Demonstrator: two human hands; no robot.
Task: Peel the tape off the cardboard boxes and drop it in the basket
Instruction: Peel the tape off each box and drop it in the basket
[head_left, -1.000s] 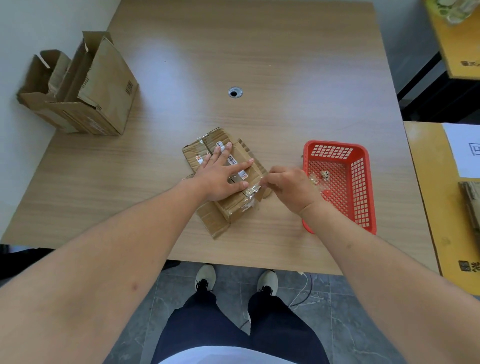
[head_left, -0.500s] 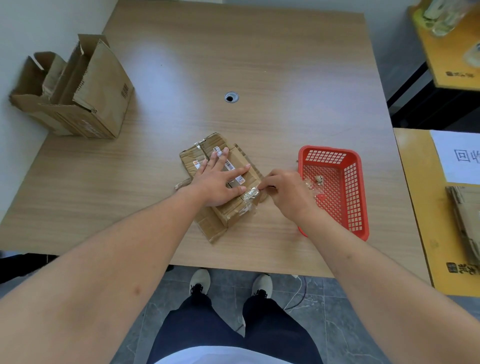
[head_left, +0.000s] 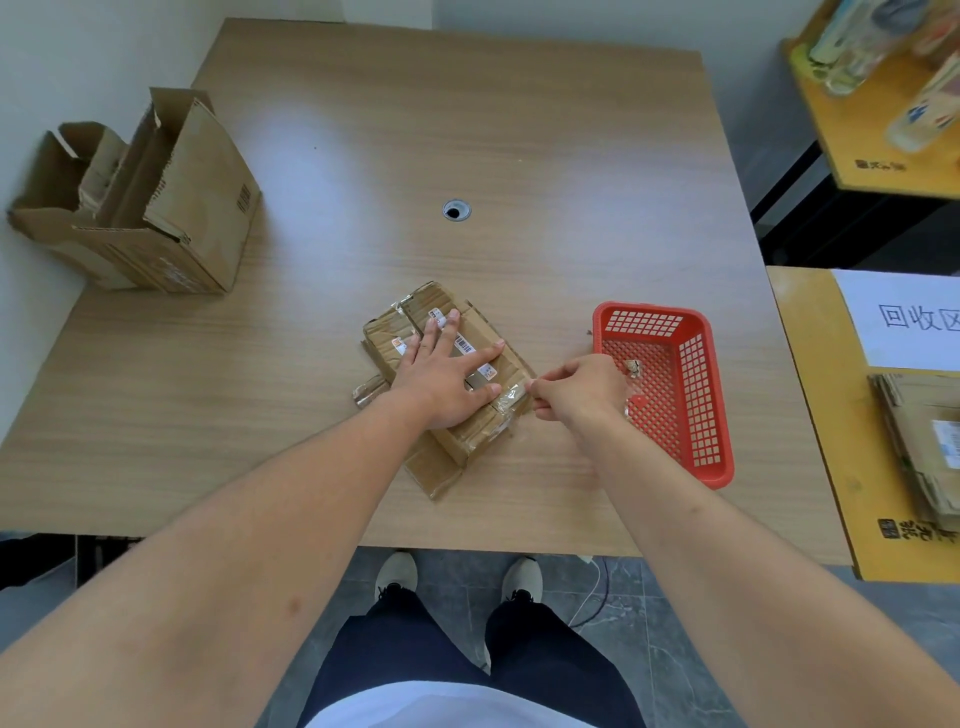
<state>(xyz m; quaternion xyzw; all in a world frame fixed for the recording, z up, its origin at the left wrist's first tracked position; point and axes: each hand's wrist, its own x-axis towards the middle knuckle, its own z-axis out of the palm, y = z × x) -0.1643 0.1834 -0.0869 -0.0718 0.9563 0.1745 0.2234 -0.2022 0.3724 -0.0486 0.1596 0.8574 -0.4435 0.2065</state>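
One wooden table (head_left: 519, 156) carries all the work. Far to the left on it stand some opened cardboard boxes (head_left: 156, 208), well apart from the hands. In the middle lies a flattened box (head_left: 467, 441), turned at an angle, with clear tape (head_left: 511, 397) along its right edge. Just to the right of it sits the red basket (head_left: 696, 415), and some small scraps are already lying inside.

The left hand (head_left: 447, 379) lies flat on top of the flattened box, its fingers straight and spread, and it presses the cardboard down. The right hand (head_left: 582, 395) is between this box and the basket, so it is the hand nearer to the basket. Its thumb and first fingers are brought together at the right edge of the box and seem to pinch the end of the tape; the other fingers are curled. The picture is too small to show how much tape is already free.

The tape strip seems to run along the box edge, and the basket is directly behind the right hand. So I judge the coming move is a pull to the right, away from the pressing hand, and then a short carry over the basket rim.
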